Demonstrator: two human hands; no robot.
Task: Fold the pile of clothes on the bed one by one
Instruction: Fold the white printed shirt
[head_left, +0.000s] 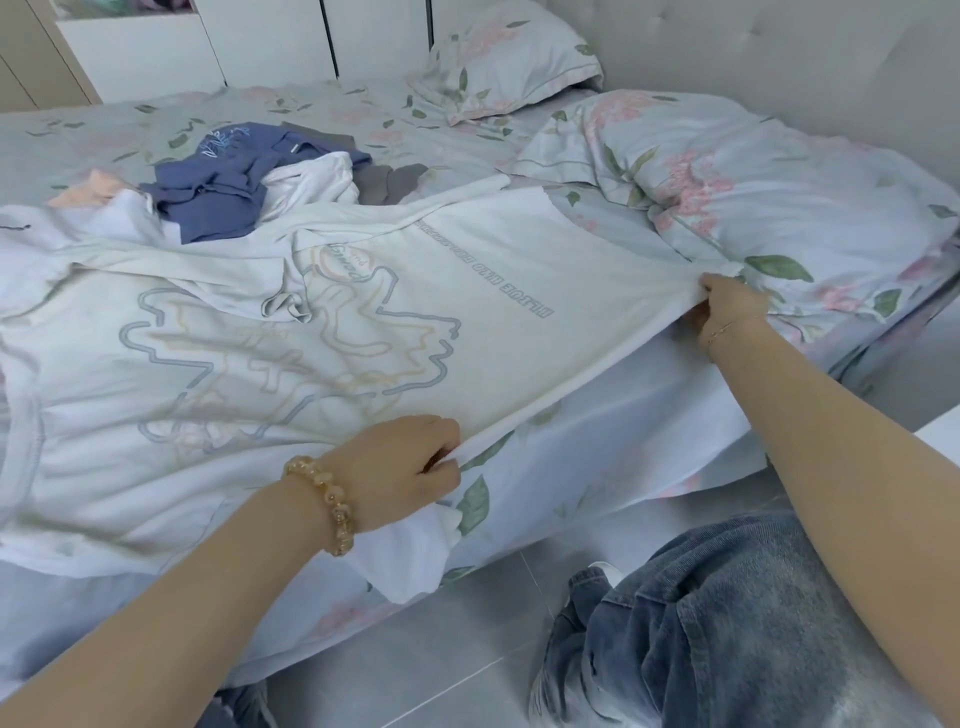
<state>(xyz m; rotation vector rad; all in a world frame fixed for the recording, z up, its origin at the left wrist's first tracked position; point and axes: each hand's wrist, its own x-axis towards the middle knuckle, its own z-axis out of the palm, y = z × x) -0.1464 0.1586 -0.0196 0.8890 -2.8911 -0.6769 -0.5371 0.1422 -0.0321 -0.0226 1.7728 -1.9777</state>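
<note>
A white T-shirt (498, 270) with pale blue lettering lies spread flat across the bed, over another white garment with a blue and yellow outline print (218, 364). My left hand (400, 467), with a bead bracelet on the wrist, pinches the shirt's near hem corner. My right hand (727, 306) grips the hem's far corner, and the hem is stretched taut between them. Behind lies a pile with a crumpled blue garment (223, 182), a white piece (311, 187), a grey piece (389, 182) and a peach one (98, 189).
The bed has a floral sheet (571, 457) that hangs over its near edge. A bunched floral duvet (753, 176) and a pillow (509, 57) lie at the right and back. My jeans-clad knees (727, 623) are over the grey tiled floor. White cabinets (156, 57) stand behind.
</note>
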